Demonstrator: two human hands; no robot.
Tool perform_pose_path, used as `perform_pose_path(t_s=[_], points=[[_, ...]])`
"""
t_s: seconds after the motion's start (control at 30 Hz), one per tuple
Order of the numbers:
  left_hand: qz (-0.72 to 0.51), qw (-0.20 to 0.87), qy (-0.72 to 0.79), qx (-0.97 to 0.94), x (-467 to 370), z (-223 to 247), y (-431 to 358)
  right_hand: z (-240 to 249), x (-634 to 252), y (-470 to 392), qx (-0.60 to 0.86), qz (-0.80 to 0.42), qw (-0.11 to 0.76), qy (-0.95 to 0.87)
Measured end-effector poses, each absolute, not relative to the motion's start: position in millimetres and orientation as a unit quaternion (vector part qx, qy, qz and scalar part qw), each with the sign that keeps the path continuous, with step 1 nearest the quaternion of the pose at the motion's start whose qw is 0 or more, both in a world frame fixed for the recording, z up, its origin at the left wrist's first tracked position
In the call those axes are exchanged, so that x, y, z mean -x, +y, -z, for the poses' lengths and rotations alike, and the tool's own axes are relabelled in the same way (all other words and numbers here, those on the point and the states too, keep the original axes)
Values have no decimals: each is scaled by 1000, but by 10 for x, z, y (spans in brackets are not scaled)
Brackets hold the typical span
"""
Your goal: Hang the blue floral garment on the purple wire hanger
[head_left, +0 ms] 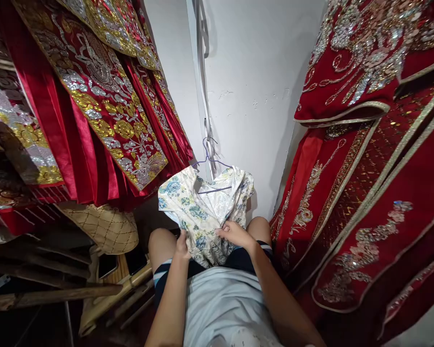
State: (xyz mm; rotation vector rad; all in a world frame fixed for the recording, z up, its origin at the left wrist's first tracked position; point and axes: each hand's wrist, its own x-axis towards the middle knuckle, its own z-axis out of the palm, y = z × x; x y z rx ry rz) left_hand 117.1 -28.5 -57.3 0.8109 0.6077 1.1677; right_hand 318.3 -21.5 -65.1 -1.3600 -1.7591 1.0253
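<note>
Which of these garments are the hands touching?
The pale floral top on the purple hanger; its blue flowers set it apart from the embroidered red garments either side.

**Dress shop or costume room**

Which of the two cannot be told, but showy clothing crowds both sides: red-and-gold sequinned robes (125, 127) at left, beaded red gowns (365, 159) at right. Between them, a floral top (202, 212) on a hanger (215, 190) fronts a white wall (253, 111).
</note>
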Motion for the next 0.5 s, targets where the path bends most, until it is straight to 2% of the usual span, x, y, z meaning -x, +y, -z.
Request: perform_pose_path(t_s=[0.33, 0.5], points=[[-590, 628, 406, -304, -1350, 706, -307, 638, -3186, -247, 513, -363, 396, -669], [-656, 442, 532, -303, -1299, 831, -238, 709, -3154, -272, 487, -341, 429, -680]])
